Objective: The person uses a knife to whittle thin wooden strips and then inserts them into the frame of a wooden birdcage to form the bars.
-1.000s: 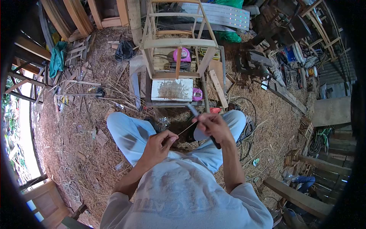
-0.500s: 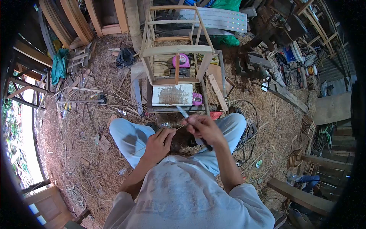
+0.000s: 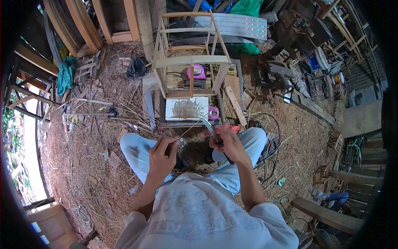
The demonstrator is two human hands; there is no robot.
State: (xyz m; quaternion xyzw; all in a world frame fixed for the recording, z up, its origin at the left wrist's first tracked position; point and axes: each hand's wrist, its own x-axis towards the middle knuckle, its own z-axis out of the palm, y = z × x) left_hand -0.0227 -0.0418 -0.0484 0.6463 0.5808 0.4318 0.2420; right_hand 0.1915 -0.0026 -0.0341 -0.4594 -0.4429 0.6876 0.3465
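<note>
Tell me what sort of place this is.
Probably a small woodworking shop: there is a bare wooden frame, the floor looks strewn with shavings, and the person's right hand holds a knife.

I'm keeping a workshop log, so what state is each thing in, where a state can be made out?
Left hand: closed, pinching the strip.
Thin strip: held, slightly bowed or straight, cannot tell.
Right hand: closed on the knife.
Knife: blade bare, pointing away from the body.
White slab: surface worn, brown patches showing.
Wooden frame: open, unpanelled.
Black bag: crumpled.
Teal cloth: hanging in folds.
</note>
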